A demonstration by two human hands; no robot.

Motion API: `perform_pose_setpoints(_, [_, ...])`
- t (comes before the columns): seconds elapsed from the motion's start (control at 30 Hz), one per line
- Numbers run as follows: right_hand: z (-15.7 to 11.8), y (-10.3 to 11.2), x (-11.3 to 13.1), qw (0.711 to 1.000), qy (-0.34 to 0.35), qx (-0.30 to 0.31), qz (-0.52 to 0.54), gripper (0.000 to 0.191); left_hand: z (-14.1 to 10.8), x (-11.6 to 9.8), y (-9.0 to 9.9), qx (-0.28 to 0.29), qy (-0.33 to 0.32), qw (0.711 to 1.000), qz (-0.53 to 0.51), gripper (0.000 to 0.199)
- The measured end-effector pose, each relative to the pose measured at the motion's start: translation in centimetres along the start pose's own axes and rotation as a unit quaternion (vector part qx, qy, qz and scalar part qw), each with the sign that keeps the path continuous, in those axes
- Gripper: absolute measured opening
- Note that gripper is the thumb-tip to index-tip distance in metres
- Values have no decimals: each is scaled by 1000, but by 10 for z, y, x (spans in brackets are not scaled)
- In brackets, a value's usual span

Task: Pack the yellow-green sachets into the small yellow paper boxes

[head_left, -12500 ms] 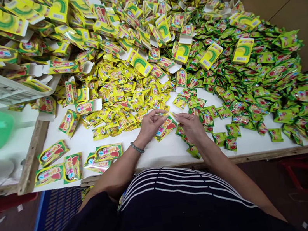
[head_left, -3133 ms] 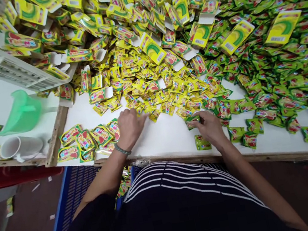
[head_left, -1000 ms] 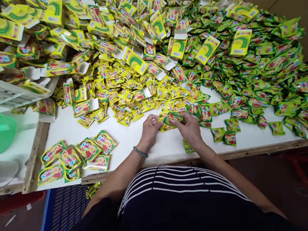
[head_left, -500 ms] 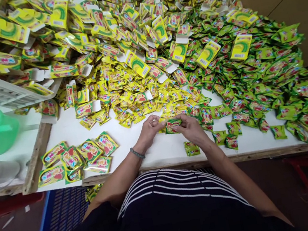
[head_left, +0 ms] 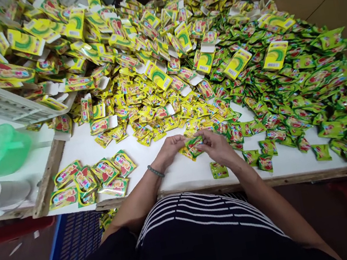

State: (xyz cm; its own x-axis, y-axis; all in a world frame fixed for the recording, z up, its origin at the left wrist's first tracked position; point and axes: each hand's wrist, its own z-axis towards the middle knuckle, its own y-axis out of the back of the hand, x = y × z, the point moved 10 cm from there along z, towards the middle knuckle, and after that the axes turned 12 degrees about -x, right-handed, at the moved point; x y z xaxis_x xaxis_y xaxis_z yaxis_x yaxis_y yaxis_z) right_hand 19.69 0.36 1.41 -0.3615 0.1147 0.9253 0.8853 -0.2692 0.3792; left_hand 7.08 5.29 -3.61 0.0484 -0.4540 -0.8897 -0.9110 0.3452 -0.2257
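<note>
Here small sachets (head_left: 193, 147) sit pinched between left hand (head_left: 169, 149) and right hand (head_left: 217, 148).

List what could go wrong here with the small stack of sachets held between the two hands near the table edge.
1. The left hand and right hand pinch a small stack of green and yellow foil sachets only at its ends; the glossy sachets could slip and fan out.
2. A single green sachet lies near the white table's wooden front edge; a forearm could perhaps knock it off.
</note>
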Motion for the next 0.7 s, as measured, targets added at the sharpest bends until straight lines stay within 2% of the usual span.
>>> perform_pose_setpoints(0.13, [-2,-13,-5,1000,5,16,-24,39,-7,2,-6,42,18,999,5,50])
perform_pose_setpoints(0.3, [-4,-10,-14,998,-37,11,48,50,-9,0,-5,50,-12,998,37,52])
perform_pose_setpoints(0.43, [-17,-24,-21,994,-73,82,-14,42,-22,-8,-21,102,-82,975,182,38])
perform_pose_setpoints(0.5, [-23,-24,-29,992,-93,80,-45,42,-26,-17,-23,119,-97,953,260,38])
perform_pose_setpoints(0.53, [-25,-21,-34,992,-99,63,-54,43,-25,-27,-16,102,-104,943,301,41])
perform_pose_setpoints(0.57, [-27,-17,-39,992,-100,42,-65,43,-21,-42,-1,56,-112,931,343,45])
perform_pose_setpoints(0.6, [-28,-12,-44,992,-97,21,-79,43,-16,-63,24,-16,-122,914,387,50])
perform_pose_setpoints(0.63, [-29,-8,-49,991,-94,4,-96,43,-12,-89,57,-119,-130,884,432,56])
perform_pose_setpoints(0.7, [-34,-5,-60,988,-98,-2,-119,43,-18,-142,141,-353,-120,794,481,65])
